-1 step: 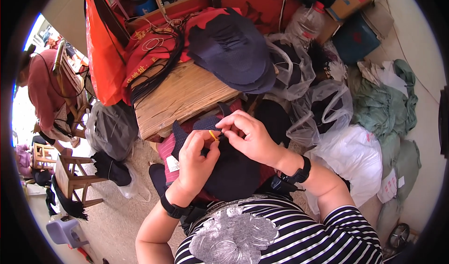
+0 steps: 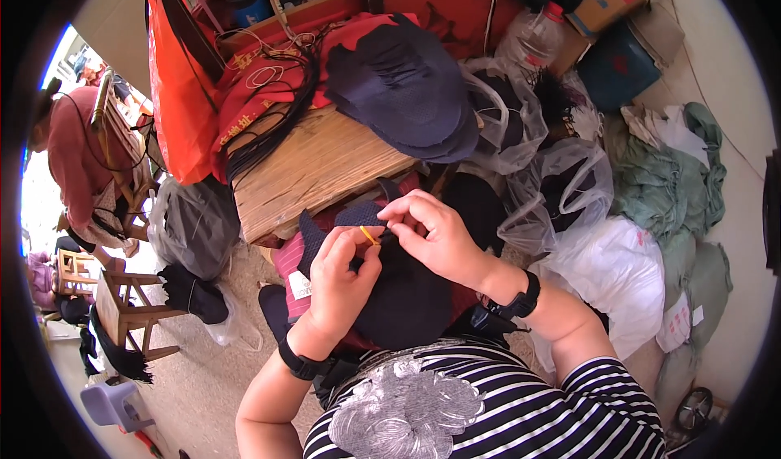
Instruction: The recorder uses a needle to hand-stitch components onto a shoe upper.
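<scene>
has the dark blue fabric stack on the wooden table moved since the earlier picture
No, the dark blue fabric stack covers the same part of the wooden table.

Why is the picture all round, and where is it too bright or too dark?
Head view: the fisheye lens leaves black corners around a rounded picture; head view, left side: glaring white behind the person in the reddish top; head view, middle: the black cloth by the left hand and right hand is so dark that little detail shows.

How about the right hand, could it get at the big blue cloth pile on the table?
Probably yes: the blue cloth pile lies just beyond the right hand, and nothing seems to stand between them.
</scene>
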Demonstrator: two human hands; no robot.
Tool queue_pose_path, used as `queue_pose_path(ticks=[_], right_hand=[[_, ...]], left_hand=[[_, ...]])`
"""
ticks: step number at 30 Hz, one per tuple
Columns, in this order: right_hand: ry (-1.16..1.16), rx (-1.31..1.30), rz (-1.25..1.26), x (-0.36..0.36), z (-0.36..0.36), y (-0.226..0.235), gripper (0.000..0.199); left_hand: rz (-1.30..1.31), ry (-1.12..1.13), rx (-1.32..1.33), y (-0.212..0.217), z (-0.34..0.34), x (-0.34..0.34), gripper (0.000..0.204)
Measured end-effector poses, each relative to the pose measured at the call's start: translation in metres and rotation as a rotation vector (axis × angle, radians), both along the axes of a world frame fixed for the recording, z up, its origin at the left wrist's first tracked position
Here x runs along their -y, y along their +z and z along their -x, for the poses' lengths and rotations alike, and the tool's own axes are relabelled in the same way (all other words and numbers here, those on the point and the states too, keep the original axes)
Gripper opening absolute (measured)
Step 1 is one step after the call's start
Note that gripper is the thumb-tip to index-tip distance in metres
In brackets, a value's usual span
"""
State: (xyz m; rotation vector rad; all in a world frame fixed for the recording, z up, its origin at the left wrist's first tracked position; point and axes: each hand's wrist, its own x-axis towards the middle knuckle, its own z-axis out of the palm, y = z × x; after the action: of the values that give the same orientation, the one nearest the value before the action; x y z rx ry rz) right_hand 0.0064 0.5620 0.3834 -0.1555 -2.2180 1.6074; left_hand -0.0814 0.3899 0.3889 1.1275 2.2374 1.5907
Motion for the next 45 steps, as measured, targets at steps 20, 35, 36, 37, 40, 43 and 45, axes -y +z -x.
queue_pose_path(ticks=[20,35,36,37,40,43,45], right_hand=[[0.059,-0.048,-0.15,0.007,0.0,0.004,0.019],[0.095,0.007,0.01,0.02,0.008,0.007,0.014],[0.098,0.001,0.027,0.02,0.008,0.007,0.013],[0.101,-0.002,0.026,0.02,0.007,0.007,0.013],[0.092,0.008,0.027,0.02,0.007,0.007,0.013],[0.101,0.007,-0.018,0.019,0.008,0.007,0.013],[0.105,-0.032,-0.144,0.02,0.008,0.007,0.017]], left_hand=[[-0.118,0.085,0.278,0.0,0.001,0.029,0.015],[-0.151,0.178,-0.102,0.003,0.004,0.007,0.017],[-0.125,0.17,-0.046,0.002,0.003,0.007,0.016],[-0.1,0.159,0.012,0.003,0.002,0.007,0.015],[-0.108,0.153,0.096,0.005,-0.001,0.009,0.013],[-0.11,0.123,0.134,0.006,-0.002,0.011,0.01],[-0.149,0.11,0.232,0.005,-0.002,0.011,0.01]])
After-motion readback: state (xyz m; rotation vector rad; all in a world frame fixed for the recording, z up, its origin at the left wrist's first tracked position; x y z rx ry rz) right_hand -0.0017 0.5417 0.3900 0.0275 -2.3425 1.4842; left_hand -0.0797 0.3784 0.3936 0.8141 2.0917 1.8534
